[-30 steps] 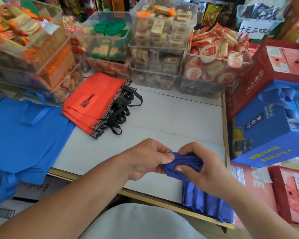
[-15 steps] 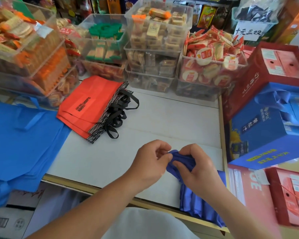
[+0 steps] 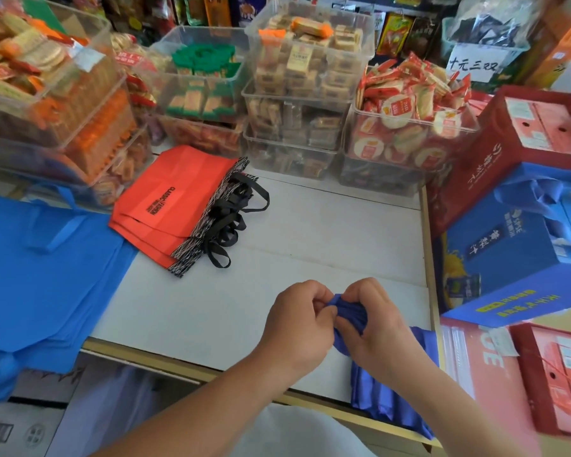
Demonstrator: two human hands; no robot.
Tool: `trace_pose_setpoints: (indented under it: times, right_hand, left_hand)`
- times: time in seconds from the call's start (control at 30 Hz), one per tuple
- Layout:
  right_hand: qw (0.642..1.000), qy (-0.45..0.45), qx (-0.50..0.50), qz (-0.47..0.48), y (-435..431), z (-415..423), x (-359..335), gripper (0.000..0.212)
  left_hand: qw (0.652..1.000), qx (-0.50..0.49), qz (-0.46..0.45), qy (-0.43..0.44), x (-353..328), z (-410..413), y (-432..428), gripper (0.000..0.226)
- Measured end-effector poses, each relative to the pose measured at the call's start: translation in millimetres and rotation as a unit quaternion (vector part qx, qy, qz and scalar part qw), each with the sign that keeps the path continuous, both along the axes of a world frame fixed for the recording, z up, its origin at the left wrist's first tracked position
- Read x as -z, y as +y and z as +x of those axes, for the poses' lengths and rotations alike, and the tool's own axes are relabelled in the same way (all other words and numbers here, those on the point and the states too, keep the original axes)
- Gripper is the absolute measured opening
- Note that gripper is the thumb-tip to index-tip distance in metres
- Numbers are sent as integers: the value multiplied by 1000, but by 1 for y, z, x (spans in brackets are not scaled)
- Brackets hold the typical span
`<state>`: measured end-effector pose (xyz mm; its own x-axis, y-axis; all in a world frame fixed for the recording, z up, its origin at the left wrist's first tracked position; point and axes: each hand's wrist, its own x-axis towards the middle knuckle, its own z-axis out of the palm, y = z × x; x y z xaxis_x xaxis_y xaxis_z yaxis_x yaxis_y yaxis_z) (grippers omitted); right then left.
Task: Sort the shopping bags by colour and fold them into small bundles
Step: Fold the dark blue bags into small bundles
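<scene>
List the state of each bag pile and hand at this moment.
dark blue bag, bunched between both hands, tail hanging off the table
left hand, fingers pinching it
right hand, fingers gripping it
red bags, stacked flat, not bundled
light blue bags, spread flat, overhanging the table edge

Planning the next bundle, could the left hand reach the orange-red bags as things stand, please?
Probably yes, once it lets go: the left hand grips the dark blue bag, but only bare counter lies between it and the orange-red bags.
</scene>
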<state>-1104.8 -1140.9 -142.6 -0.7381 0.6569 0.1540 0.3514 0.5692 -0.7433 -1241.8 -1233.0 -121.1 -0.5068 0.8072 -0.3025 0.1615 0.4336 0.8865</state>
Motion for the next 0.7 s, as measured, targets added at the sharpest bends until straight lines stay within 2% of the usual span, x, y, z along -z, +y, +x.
trace_pose_setpoints:
  times: [0.07,0.17,0.37,0.47,0.53,0.6,0.67,0.7]
  right_hand:
    - [998,4,33,-44,0,1,-4,32]
    - [974,30,146,-168,-8,2,-10,35]
    - [992,39,117,-23,-28,-19,-4,23]
    - [992,31,119,-11,-36,-34,-6,16]
    - [983,24,172,-61,-40,-40,-10,18]
    - [965,16,219,-146,-40,-42,-15,14]
    - [939,29,241,-246,-35,-38,-19,6]
    - [924,46,246,-288,-33,-36,-20,4]
  left_hand:
    - [1000,-11,6,-24,1,-8,-2,13]
    - [999,-34,14,-33,2,-27,-5,12]
    - [999,39,-10,9,1,-53,-10,13]
    - [998,66,-1,9,-8,-57,-7,13]
    - [995,93,18,23,-13,-61,-5,11]
    - [986,128,46,97,-13,-71,-2,10]
    - [976,174,53,120,-10,-83,-1,27]
    - [977,193,49,81,-9,-86,0,37]
